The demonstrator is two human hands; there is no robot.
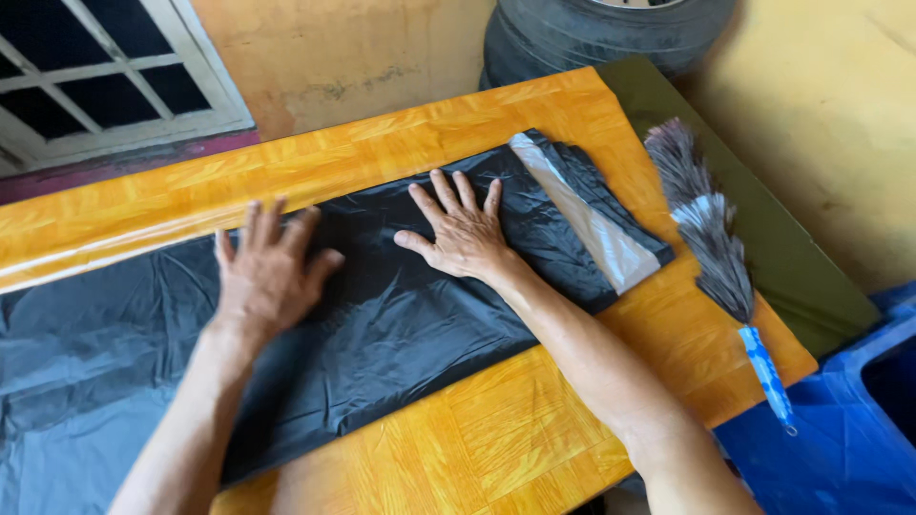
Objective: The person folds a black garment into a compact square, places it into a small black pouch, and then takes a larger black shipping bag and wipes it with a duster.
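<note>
Here both hands lie flat, fingers spread and gripping nothing: the left hand (pixel 262 277) and right hand (pixel 465 234) press a crinkled black plastic bag (pixel 382 324) onto the orange wood-patterned table (pixel 496 429). Bare tabletop shows along its near edge; a grey feather duster (pixel 711 238) lies at the right edge.

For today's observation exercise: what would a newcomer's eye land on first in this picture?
First, the two bare hands, left hand and right hand, pressed flat on a black plastic sheet spread across the orange wooden table. Next, the grey feather duster with a blue handle at the table's right edge.
</note>
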